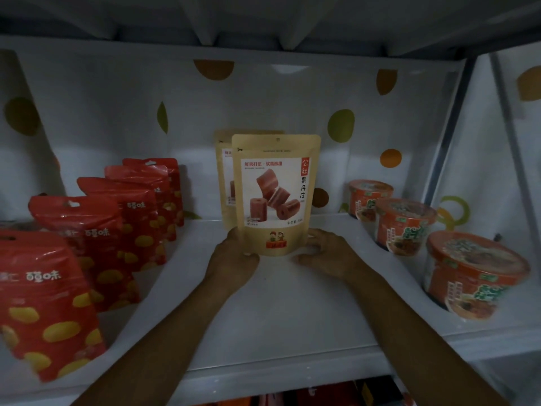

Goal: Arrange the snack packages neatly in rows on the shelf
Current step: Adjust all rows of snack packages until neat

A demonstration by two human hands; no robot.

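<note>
Snack packages fill a white shelf (275,332) that has a spotted white sheet (263,106) hung behind it, dotted with green, orange and brown shapes. At the centre stands a tan kraft-paper stand-up pouch (275,194) with a white label showing reddish-brown fruit-leather rolls; it is upright on the shelf board, facing the camera, and a second tan pouch of the same kind (227,174) stands directly behind it, shifted a little to the left and mostly hidden. The left hand (234,256) grips the lower left corner of the front pouch, the thumb laid on the front face near the bottom edge and the other fingers wrapped out of sight behind it. The right hand (328,253) is against the lower right corner, its fingers curled and close together at the pouch's side; the picture is too dim and soft to tell exactly how firmly it presses. Both forearms reach in from the bottom edge. To the left, a row of glossy red plastic bags with yellow nut shapes (96,238) runs from the near left corner back toward the rear, each standing upright one behind the next. To the right, three orange-red round noodle cups with printed film lids (409,224) sit in a diagonal line from back to front, well apart from the pouches. Below the shelf's front lip, red and orange packaging (292,398) shows on a lower level.
</note>
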